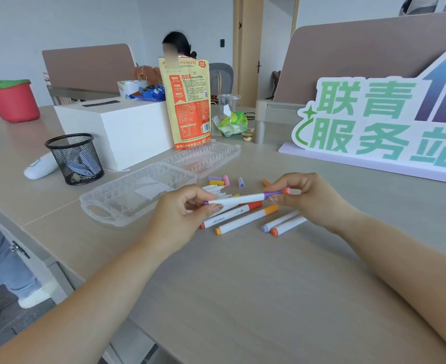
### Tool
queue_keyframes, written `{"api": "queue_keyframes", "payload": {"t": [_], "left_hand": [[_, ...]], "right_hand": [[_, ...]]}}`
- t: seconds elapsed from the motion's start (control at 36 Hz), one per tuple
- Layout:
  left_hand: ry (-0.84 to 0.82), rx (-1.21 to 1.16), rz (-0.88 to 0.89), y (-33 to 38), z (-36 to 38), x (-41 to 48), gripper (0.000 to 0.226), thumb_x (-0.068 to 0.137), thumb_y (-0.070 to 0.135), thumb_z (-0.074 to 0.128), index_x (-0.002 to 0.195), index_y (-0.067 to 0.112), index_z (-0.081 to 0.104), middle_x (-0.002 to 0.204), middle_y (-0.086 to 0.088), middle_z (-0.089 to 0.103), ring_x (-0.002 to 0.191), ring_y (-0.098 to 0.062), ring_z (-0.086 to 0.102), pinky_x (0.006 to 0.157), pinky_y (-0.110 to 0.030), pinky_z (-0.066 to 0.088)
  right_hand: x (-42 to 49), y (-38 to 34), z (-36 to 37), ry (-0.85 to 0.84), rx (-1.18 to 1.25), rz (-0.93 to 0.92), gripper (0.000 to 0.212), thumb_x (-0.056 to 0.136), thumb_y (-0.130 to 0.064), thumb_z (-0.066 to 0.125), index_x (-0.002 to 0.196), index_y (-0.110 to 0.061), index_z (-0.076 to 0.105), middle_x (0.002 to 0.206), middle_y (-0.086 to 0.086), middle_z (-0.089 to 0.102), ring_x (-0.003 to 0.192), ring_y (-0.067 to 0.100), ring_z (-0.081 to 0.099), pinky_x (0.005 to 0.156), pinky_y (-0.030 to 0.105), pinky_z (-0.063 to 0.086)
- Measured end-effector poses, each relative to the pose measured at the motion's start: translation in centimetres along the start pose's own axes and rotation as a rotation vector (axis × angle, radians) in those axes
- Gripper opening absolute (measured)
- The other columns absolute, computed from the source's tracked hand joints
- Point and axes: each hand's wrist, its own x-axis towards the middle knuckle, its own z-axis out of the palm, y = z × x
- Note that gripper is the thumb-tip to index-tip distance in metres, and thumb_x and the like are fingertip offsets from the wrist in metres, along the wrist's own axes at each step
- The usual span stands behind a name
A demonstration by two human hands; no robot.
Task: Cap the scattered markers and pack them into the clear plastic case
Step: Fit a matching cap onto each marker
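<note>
Both hands are clamped on one white marker [240, 198], held just above the tabletop [243, 285]; the left hand [185, 214] pinches its purple-tipped end, and the right hand [306, 198] pinches the purple-collared end, where a spot of orange shows at the fingertips; whether that is a cap going on I cannot tell. The marker's long axis runs from nine o'clock to three o'clock, the three o'clock end tilted slightly up. The clear plastic case [122, 198] lies open at ten o'clock from the hands, its long axis from about eight to two o'clock; the left hand is nearer it, so I judge the placing would fall to that hand. Both halves look bare of markers; only a pale sheet shows through one half. At twelve o'clock lie loose caps [216, 180]; at six o'clock, under the held marker, four markers with coloured ends [245, 219] lie on the tabletop. A mesh cup [75, 158], at ten o'clock beyond the case, holds blue things I cannot identify.
</note>
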Motion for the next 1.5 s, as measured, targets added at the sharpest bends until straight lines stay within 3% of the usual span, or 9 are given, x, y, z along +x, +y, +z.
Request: {"api": "queue_keyframes", "payload": {"t": [0.11,0.28,0.44,0.58,0.64,0.72,0.89,1.17,1.5], "left_hand": [[-0.03,0.043,-0.001,-0.1,0.2,-0.3,0.018,0.077,0.01,0.076,0.075,0.027,0.07,0.067,0.015,0.066,0.063,-0.002,0.059,0.063,-0.023,0.052],[-0.032,0.102,0.061,0.3,0.4,-0.8,0.022,0.075,0.013,0.078,0.072,0.031,0.068,0.068,0.025,0.066,0.064,0.004,0.059,0.064,-0.008,0.044],[-0.165,0.296,0.192,-0.3,0.6,-0.9,0.006,0.073,0.036,0.072,0.076,0.034,0.068,0.076,0.019,0.065,0.074,-0.003,0.059,0.062,-0.022,0.044],[-0.207,0.498,0.39,-0.3,0.6,-0.6,0.017,0.073,0.049,0.064,0.076,0.033,0.065,0.073,0.02,0.058,0.076,0.005,0.05,0.065,-0.013,0.034],[-0.211,0.535,0.413,-0.6,0.7,-0.5,0.021,0.073,0.052,0.062,0.082,0.034,0.065,0.079,0.02,0.059,0.079,0.004,0.05,0.069,-0.017,0.037],[-0.183,0.548,0.426,-0.8,0.8,-0.4,0.024,0.074,0.054,0.061,0.088,0.035,0.065,0.088,0.017,0.061,0.086,-0.004,0.054,0.075,-0.027,0.043],[-0.193,0.505,0.409,-0.2,2.1,0.1,0.028,0.074,0.053,0.06,0.092,0.035,0.07,0.099,0.016,0.06,0.098,-0.005,0.054,0.086,-0.032,0.043],[-0.255,0.561,0.359,0.2,5.8,0.5,0.025,0.072,0.055,0.058,0.084,0.036,0.069,0.099,0.017,0.057,0.102,-0.009,0.053,0.089,-0.038,0.041],[-0.121,0.532,0.365,0.4,4.8,0.5,0.014,0.075,0.035,0.064,0.076,0.023,0.072,0.092,0.015,0.064,0.093,-0.009,0.059,0.081,-0.034,0.047]], "right_hand": [[-0.2,0.2,-0.5,-0.059,0.013,0.012,0.014,0.081,-0.002,0.071,0.08,-0.016,0.073,0.096,0.015,0.071,0.112,0.004,0.061,0.101,0.022,0.043],[-0.2,0.5,-0.9,-0.061,-0.008,0.003,0.011,0.08,0.0,0.071,0.084,-0.009,0.075,0.087,-0.004,0.071,0.1,-0.012,0.06,0.08,-0.002,0.037],[0.0,1.1,-1.6,-0.115,-0.122,0.025,0.009,0.081,-0.007,0.072,0.087,-0.013,0.075,0.094,-0.006,0.071,0.098,-0.014,0.057,0.081,-0.003,0.037],[0.2,1.8,-1.5,-0.159,-0.254,0.013,0.012,0.082,-0.013,0.072,0.09,-0.02,0.077,0.094,-0.009,0.069,0.09,-0.012,0.056,0.086,0.005,0.038],[0.3,2.0,-1.5,-0.141,-0.25,0.006,0.013,0.084,-0.013,0.07,0.094,-0.019,0.077,0.1,-0.008,0.067,0.095,-0.012,0.056,0.089,0.006,0.039],[0.5,2.2,-1.8,-0.006,-0.262,0.047,0.011,0.087,-0.018,0.067,0.093,-0.021,0.076,0.103,-0.005,0.067,0.099,0.006,0.06,0.088,0.017,0.042],[0.9,2.6,-2.4,0.143,-0.237,0.073,0.013,0.091,-0.017,0.061,0.088,-0.02,0.073,0.092,-0.011,0.068,0.079,-0.001,0.054,0.067,0.005,0.038],[1.1,3.3,-3.4,0.272,-0.193,0.132,0.013,0.092,-0.022,0.058,0.091,-0.02,0.072,0.1,-0.002,0.071,0.097,0.021,0.061,0.074,0.019,0.045],[1.2,2.9,-3.4,0.26,-0.211,0.146,0.013,0.092,-0.021,0.058,0.091,-0.021,0.071,0.095,-0.008,0.07,0.089,0.01,0.06,0.069,0.008,0.042]]}}
